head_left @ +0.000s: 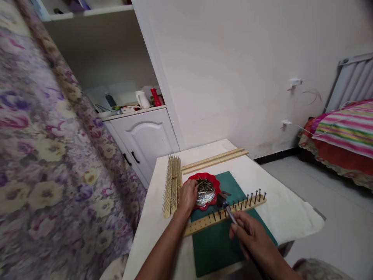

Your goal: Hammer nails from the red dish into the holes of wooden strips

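Note:
My right hand (247, 235) is wrapped around a claw hammer (229, 210), its metal head raised over a drilled wooden strip (201, 225). Dark nails (250, 198) stand upright in the middle and right part of that strip; bare holes show at its left end. The strip lies across a green mat (215, 252). My left hand (189, 192) reaches over the left rim of a red scalloped bowl (214, 182), its fingers bent together at the loose nails (205, 190) inside. Those fingertips are partly hidden, so whatever they pinch cannot be made out.
Left of the bowl, wooden strips full of upright nails (172, 182) stand on the white table (285, 210). Further wooden strips (215, 160) lie along the back. A floral curtain (72, 175) hangs at left, a cabinet (145, 136) behind, a bed (346, 128) at far right.

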Demonstrator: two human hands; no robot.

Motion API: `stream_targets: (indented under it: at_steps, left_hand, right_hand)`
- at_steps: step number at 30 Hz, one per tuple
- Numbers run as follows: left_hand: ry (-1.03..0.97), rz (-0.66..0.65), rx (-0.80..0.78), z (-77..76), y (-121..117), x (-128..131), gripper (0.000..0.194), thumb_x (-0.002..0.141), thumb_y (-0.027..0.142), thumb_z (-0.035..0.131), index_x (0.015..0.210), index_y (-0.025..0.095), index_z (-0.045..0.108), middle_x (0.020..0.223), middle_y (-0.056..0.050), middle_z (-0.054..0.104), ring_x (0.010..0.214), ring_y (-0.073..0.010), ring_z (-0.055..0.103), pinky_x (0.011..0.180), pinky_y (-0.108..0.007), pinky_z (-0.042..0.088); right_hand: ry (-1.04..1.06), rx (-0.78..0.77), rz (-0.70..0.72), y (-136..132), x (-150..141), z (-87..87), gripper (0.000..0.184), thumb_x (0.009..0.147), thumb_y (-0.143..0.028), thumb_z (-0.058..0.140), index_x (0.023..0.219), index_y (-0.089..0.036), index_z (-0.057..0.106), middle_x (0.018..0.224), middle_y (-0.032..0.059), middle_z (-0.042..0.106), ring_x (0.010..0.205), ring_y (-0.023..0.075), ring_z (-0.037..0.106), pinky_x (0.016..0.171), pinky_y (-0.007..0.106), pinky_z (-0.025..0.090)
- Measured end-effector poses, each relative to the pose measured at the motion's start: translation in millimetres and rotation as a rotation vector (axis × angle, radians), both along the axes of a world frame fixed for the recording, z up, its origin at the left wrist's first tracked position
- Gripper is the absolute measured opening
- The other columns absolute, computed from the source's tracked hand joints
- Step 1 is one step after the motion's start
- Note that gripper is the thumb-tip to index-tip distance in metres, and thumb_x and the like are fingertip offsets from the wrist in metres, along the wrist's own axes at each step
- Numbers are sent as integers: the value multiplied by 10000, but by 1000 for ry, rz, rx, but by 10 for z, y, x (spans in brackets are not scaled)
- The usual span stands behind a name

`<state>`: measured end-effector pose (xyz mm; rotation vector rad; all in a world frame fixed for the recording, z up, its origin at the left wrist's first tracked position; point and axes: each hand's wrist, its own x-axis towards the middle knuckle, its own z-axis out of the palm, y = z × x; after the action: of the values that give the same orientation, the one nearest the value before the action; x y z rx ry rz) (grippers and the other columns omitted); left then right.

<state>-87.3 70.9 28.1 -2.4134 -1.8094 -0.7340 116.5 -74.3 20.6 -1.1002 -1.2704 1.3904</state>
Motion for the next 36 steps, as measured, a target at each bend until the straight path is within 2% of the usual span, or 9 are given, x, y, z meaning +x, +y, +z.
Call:
stream_targets:
  at_steps: [3, 6, 9, 12, 19, 30, 36]
  left_hand:
    - [-178, -17, 48, -19, -348, -80, 195, 886, 245, 398, 853, 205, 587, 865, -31, 609, 818, -173, 567, 717, -262, 403]
    - [-336, -34, 21, -124, -714, -133, 200, 886, 278, 414, 838, 206, 595, 828, -19, 615, 777, -163, 574, 694, -250, 415]
    - [-392, -41, -60, -259, -1006, -144, 181, 872, 292, 453, 835, 209, 610, 799, -13, 618, 735, -156, 576, 653, -236, 419]
    - [-378, -61, -104, -360, -1165, -124, 170, 860, 271, 469, 823, 208, 622, 760, -13, 608, 692, -152, 573, 620, -232, 422]
    - [-262, -116, -101, -412, -1187, -64, 163, 843, 197, 458, 797, 196, 614, 773, -33, 592, 735, -166, 580, 651, -253, 436]
    - [-184, -123, -145, -283, -1148, 14, 185, 843, 167, 412, 770, 185, 582, 779, -39, 559, 728, -161, 556, 661, -254, 423]
    - [-318, -141, -179, -239, -1077, 97, 140, 794, 150, 466, 758, 182, 598, 766, -22, 568, 726, -148, 551, 650, -232, 396]
  right_hand:
    - [-11, 10, -5, -2, 12, 34, 200, 849, -406, 485, 821, -208, 469, 679, -68, 574, 273, 20, 393, 285, 152, 275]
    - [-25, 18, -4, -13, 23, 60, 177, 857, -377, 478, 815, -205, 467, 673, -71, 567, 277, 15, 390, 293, 148, 274]
    - [-34, 11, 3, -26, 34, 54, 187, 862, -379, 469, 798, -203, 459, 662, -71, 563, 272, 12, 385, 291, 144, 265]
    - [-28, 20, 15, -32, 41, 25, 187, 861, -387, 474, 820, -205, 457, 687, -65, 577, 277, 14, 390, 292, 149, 274]
    - [-36, 18, 7, -15, 54, 15, 178, 852, -383, 484, 847, -206, 466, 680, -62, 578, 285, 28, 404, 294, 160, 291]
    - [-24, 6, 23, -19, 63, 19, 177, 850, -380, 485, 832, -206, 458, 680, -60, 588, 278, 28, 409, 288, 157, 282]
    - [-22, 16, 22, -30, 54, 17, 161, 855, -361, 476, 815, -207, 455, 673, -64, 577, 276, 22, 391, 285, 155, 267]
